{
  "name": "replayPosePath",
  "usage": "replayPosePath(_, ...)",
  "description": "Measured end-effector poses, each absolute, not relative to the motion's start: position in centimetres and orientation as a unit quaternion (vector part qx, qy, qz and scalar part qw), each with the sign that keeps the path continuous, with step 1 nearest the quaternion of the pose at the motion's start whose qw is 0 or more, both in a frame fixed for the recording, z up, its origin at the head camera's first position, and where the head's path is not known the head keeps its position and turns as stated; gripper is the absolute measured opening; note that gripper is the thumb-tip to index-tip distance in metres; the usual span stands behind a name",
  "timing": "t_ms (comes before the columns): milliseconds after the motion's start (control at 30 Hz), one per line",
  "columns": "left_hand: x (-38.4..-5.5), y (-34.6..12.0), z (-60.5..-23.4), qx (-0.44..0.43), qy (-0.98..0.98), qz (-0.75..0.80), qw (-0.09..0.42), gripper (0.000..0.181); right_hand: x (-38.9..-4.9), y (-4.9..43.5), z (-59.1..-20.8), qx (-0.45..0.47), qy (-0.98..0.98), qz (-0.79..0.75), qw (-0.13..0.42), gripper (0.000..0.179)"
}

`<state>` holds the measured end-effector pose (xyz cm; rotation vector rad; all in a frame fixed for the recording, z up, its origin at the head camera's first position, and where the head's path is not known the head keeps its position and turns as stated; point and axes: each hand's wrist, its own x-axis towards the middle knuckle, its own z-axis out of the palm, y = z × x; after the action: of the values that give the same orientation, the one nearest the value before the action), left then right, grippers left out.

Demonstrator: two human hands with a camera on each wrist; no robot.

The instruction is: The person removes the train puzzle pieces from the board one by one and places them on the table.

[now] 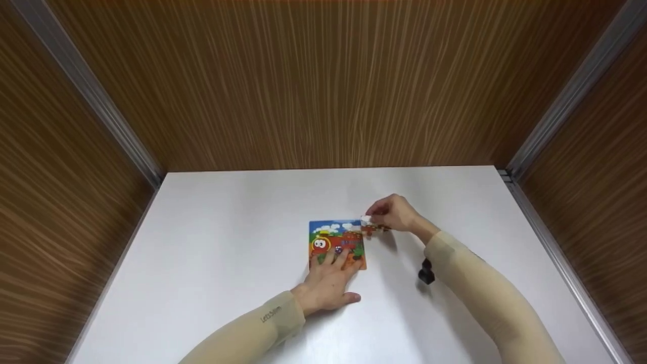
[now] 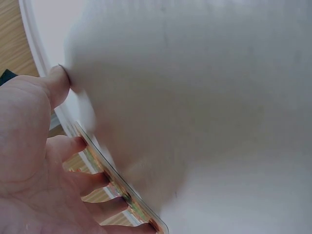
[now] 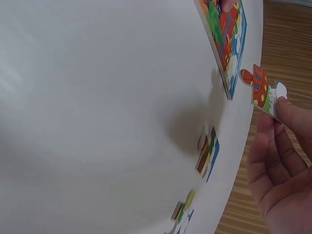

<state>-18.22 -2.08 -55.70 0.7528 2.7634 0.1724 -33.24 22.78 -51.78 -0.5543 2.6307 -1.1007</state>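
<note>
A square jigsaw puzzle (image 1: 349, 237), showing a round red character, clouds and blue sky, lies flat on the white table. My left hand (image 1: 328, 285) rests on its near part with the fingers spread; in the left wrist view the fingertips of the left hand (image 2: 29, 161) touch the board beside its edge (image 2: 122, 181). Just off the puzzle's upper right corner, my right hand (image 1: 397, 213) pinches a puzzle piece (image 3: 262, 87) between thumb and fingers. That piece has red brickwork, green and a white cloud, and is held above the table.
Two groups of loose pieces (image 3: 208, 155), (image 3: 183, 213) lie on the table in the right wrist view. A black object (image 1: 426, 273) shows beneath the right sleeve. Wood-grain panels (image 1: 323, 91) stand behind and at both sides of the table (image 1: 212, 242).
</note>
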Motion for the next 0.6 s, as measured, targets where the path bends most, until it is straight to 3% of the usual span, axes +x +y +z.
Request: replayPosePath(600, -18.1, -2.0, -55.7, 0.255, 0.954, 0.056, 0.148, 0.087, -32.4, 29.2, -50.9, -0.127, 0.903, -0.399, 0.099, 0.018)
